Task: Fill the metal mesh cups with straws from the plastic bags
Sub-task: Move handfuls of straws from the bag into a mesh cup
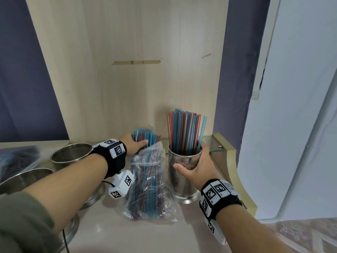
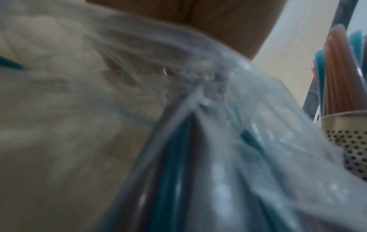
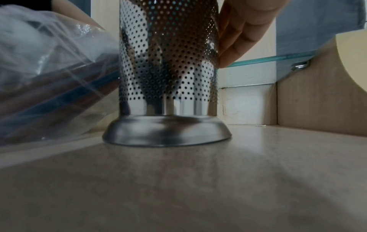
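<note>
A perforated metal cup (image 1: 183, 172) stands on the counter, packed with red and blue straws (image 1: 185, 130). My right hand (image 1: 195, 165) wraps around its upper wall, thumb in front, fingers behind; the right wrist view shows the cup (image 3: 168, 62) upright on its base with fingers (image 3: 238, 36) on its right side. A clear plastic bag (image 1: 148, 183) of straws lies left of the cup. My left hand (image 1: 135, 144) grips the bundle of straws (image 1: 145, 136) that sticks out of the bag's far end. The left wrist view is filled by the blurred bag (image 2: 228, 149).
Two more perforated metal cups without straws stand at the left, one farther (image 1: 72, 154) and one nearer (image 1: 23, 177). Another bag of straws (image 1: 16, 157) lies at the far left. A glass shelf (image 1: 213, 143) and a rounded wooden side panel (image 1: 235, 170) border the right.
</note>
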`<act>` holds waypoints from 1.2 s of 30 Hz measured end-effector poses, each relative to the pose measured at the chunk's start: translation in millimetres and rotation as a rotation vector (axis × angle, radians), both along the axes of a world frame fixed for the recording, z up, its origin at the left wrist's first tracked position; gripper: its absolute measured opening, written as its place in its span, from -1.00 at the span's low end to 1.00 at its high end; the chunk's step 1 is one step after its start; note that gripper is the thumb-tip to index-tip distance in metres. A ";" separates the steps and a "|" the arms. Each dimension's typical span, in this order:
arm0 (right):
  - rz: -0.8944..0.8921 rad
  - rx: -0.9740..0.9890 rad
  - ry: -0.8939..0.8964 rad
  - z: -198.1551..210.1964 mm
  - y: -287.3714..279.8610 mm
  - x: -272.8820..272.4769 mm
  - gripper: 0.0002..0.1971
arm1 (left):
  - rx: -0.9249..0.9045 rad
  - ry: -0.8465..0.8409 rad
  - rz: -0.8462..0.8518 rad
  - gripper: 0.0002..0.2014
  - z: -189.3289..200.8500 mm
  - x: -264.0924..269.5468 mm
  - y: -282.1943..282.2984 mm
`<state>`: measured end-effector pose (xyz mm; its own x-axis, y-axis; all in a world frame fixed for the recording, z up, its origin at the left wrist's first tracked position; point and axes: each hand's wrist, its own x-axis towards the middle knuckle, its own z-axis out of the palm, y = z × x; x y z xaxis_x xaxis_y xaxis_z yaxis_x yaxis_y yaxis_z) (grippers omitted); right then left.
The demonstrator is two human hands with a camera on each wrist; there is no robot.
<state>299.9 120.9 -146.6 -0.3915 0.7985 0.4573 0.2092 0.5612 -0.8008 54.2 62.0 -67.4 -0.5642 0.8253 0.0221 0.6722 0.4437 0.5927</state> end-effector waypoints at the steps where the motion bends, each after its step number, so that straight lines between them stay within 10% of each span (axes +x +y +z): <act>1: 0.002 -0.003 0.003 -0.5 0.9 -0.2 0.07 | 0.014 -0.023 0.010 -0.68 -0.8 -0.3 1.7; 27: 0.043 -0.033 0.017 0.5 1.1 0.4 0.05 | 0.411 -0.145 0.210 -0.78 46.6 12.7 -7.7; 36: 0.030 -0.025 0.014 -0.6 1.9 -0.4 0.03 | 0.742 -0.439 0.070 -0.70 90.8 -16.7 -6.1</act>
<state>299.4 122.8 -147.2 -0.4088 0.7979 0.4430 0.1815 0.5468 -0.8173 37.5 55.9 23.4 -0.6968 0.6470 0.3097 0.3006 -0.1287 0.9450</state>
